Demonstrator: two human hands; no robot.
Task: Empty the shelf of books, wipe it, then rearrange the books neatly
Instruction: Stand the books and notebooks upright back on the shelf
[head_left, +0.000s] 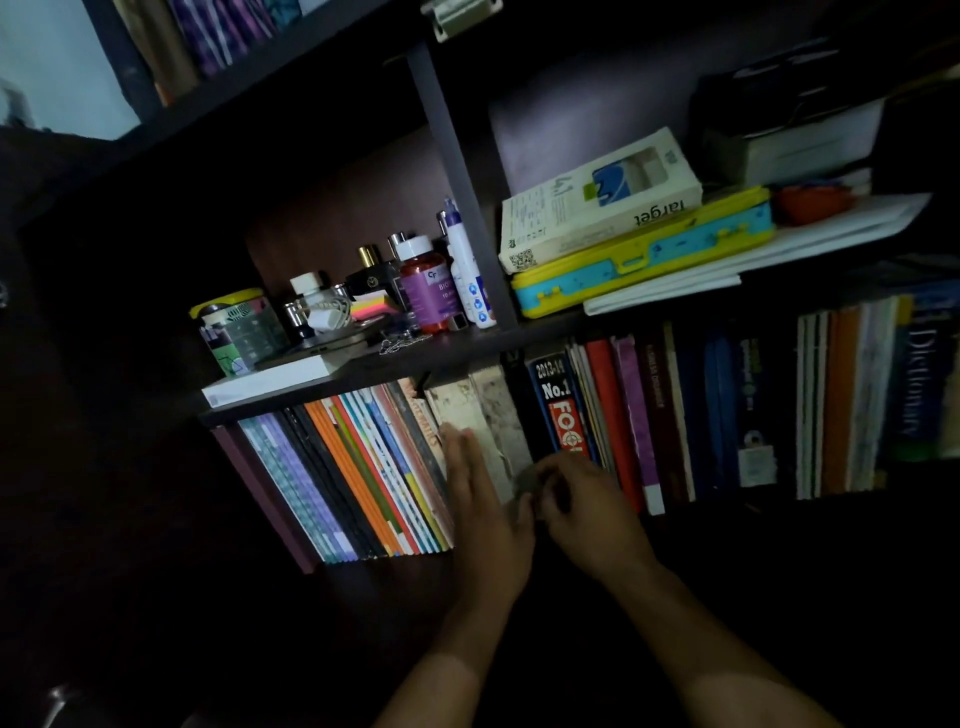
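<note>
A dark shelf (363, 371) holds a row of upright books. Thin colourful books (363, 467) lean at the left, two worn pale books (483, 415) stand in the middle, and a black "No.1" book (553, 405), red, purple and blue books and a dictionary (919, 374) stand further right. My left hand (483, 499) lies flat with straight fingers against the worn pale books. My right hand (576, 509) is beside it, fingers curled at the lower part of the dark books; the dim light hides what it grips.
On the shelf above stand bottles (431, 291), a jar (234, 327), sticky notes and a white box. To their right lies a "Target" book (597, 208) on a yellow-blue case (644, 254) and papers. A vertical divider (457, 171) splits that shelf.
</note>
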